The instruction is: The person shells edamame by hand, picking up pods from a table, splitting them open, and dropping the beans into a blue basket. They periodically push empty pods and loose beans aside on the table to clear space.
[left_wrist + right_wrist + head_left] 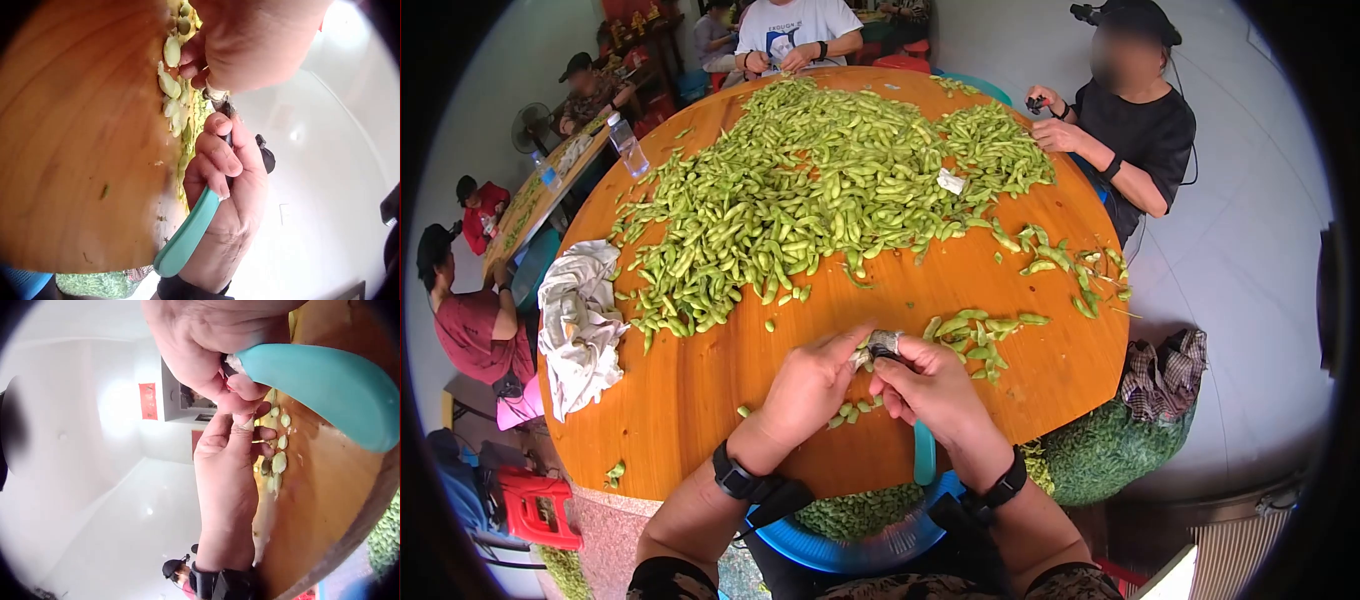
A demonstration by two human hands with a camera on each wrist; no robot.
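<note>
My right hand (940,390) grips a tool with a teal handle (925,455). The handle juts out below the palm, and the tool's dark working end is mostly covered by my fingers. Opposite it, the fingertips of my left hand (805,390) pinch a small green bean pod, largely hidden between the two hands. White wrapping covers the left thumb (245,424), and grey wrapping (885,340) shows on a fingertip where the hands meet. Several shelled green beans (172,51) lie on the wooden table (700,430) just under my hands.
A broad heap of green pods (830,190) covers the table's far half. A smaller group of pods (980,335) lies right of my hands. At left are a white cloth (580,320) and a bottle (628,145). A blue basin (910,545) sits below the edge; a person (1140,120) works at right.
</note>
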